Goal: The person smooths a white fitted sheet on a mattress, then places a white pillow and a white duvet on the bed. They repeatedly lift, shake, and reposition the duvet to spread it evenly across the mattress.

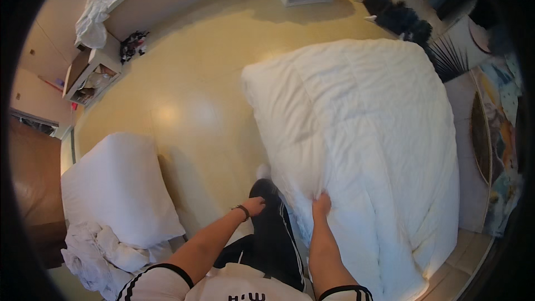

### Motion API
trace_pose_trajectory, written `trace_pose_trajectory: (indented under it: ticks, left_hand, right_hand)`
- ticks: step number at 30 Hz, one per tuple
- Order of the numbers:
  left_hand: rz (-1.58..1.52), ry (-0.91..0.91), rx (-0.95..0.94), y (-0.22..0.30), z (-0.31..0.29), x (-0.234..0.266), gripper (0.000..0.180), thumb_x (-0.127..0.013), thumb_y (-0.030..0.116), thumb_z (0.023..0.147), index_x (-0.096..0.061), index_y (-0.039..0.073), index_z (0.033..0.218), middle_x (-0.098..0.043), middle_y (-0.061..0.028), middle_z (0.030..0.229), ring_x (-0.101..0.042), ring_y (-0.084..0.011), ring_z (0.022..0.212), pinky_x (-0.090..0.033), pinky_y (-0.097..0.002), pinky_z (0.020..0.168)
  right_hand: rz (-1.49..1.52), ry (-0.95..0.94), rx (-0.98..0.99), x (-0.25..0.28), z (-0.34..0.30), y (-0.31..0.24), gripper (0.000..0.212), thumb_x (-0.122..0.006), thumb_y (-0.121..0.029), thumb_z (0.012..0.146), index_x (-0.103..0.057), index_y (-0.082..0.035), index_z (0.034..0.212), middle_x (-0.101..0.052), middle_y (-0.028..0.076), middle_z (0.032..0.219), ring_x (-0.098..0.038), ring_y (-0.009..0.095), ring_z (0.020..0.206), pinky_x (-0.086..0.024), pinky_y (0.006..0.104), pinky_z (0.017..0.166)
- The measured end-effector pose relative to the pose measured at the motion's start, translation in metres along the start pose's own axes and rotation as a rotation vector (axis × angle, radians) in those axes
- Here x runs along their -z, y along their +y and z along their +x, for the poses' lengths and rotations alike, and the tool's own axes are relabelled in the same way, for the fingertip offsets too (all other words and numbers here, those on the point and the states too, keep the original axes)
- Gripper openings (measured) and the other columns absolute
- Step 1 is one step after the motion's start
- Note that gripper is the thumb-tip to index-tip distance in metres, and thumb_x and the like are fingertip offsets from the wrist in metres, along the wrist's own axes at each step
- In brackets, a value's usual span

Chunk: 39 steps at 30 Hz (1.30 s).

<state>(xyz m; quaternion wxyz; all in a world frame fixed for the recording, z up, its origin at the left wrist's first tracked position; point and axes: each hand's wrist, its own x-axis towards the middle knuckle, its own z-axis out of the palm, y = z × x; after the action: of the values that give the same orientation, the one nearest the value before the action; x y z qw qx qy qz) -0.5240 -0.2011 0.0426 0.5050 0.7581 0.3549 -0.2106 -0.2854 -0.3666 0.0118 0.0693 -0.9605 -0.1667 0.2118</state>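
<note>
A large white quilted duvet [362, 134] covers the bed and fills the right half of the view. My right hand [321, 204] rests on its near left edge, fingers pressed into the fabric as if pinching it. My left hand [255, 205], with a dark band on the wrist, hangs beside my dark trouser leg [273, 228], just left of the duvet edge; its fingers are curled and nothing shows in them.
A white pillow [114, 187] lies at the left, with crumpled white linen [95, 251] below it. A shelf unit [89, 78] stands far left. Dark furry items [398, 14] sit beyond the bed. Patterned fabric [499, 134] runs along the right. The yellow floor [189, 95] lies between.
</note>
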Motion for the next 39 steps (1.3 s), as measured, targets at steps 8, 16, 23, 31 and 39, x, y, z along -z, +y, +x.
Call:
trace_pose_trajectory:
  ticks: [8, 16, 23, 31, 39]
  left_hand:
    - [0.041, 0.098, 0.030, 0.026, 0.099, 0.135, 0.031, -0.050, 0.022, 0.080, -0.058, 0.002, 0.102, -0.060, -0.0188, 0.099, -0.055, -0.0350, 0.094, -0.044, -0.0414, 0.082]
    - [-0.065, 0.238, -0.015, 0.058, 0.186, 0.272, 0.044, -0.058, 0.025, 0.077, -0.050, 0.006, 0.116, -0.047, -0.0230, 0.118, -0.045, -0.0358, 0.107, -0.039, -0.0438, 0.089]
    - [0.043, 0.349, 0.083, 0.047, 0.286, 0.381, 0.074, -0.060, 0.028, 0.075, -0.023, 0.011, 0.136, -0.018, -0.0191, 0.140, -0.027, -0.0351, 0.125, -0.028, -0.0492, 0.098]
    - [-0.235, 0.026, 0.159, -0.016, 0.414, 0.453, 0.086, -0.058, 0.043, 0.075, -0.014, 0.004, 0.137, -0.021, -0.0192, 0.140, -0.025, -0.0334, 0.128, -0.026, -0.0448, 0.102]
    - [-0.386, -0.057, 0.127, -0.065, 0.455, 0.429, 0.075, -0.056, 0.037, 0.078, -0.022, 0.002, 0.136, -0.038, -0.0237, 0.130, -0.039, -0.0371, 0.119, -0.032, -0.0386, 0.099]
  right_hand:
    - [0.086, -0.269, 0.157, 0.003, -0.052, -0.017, 0.043, -0.065, -0.021, 0.065, -0.053, 0.001, 0.100, -0.057, 0.024, 0.095, -0.054, 0.039, 0.092, -0.042, 0.0441, 0.082]
    - [0.092, -0.122, 0.006, 0.058, 0.120, -0.209, 0.069, -0.068, -0.025, 0.069, -0.035, -0.003, 0.126, -0.044, 0.029, 0.117, -0.040, 0.040, 0.111, -0.034, 0.0437, 0.095]
    - [0.051, -0.200, 0.177, 0.060, 0.233, -0.395, 0.100, -0.074, -0.035, 0.064, -0.010, -0.023, 0.140, -0.023, 0.033, 0.134, -0.017, 0.046, 0.127, -0.022, 0.0535, 0.100]
    - [-0.187, -0.416, -0.157, 0.047, 0.267, -0.457, 0.111, -0.073, -0.042, 0.064, 0.007, -0.026, 0.139, -0.023, 0.038, 0.131, -0.017, 0.059, 0.120, -0.021, 0.0569, 0.099]
    - [0.020, -0.409, -0.097, 0.046, 0.269, -0.446, 0.106, -0.072, -0.039, 0.065, 0.000, -0.021, 0.141, -0.027, 0.036, 0.131, -0.018, 0.057, 0.121, -0.020, 0.0511, 0.102]
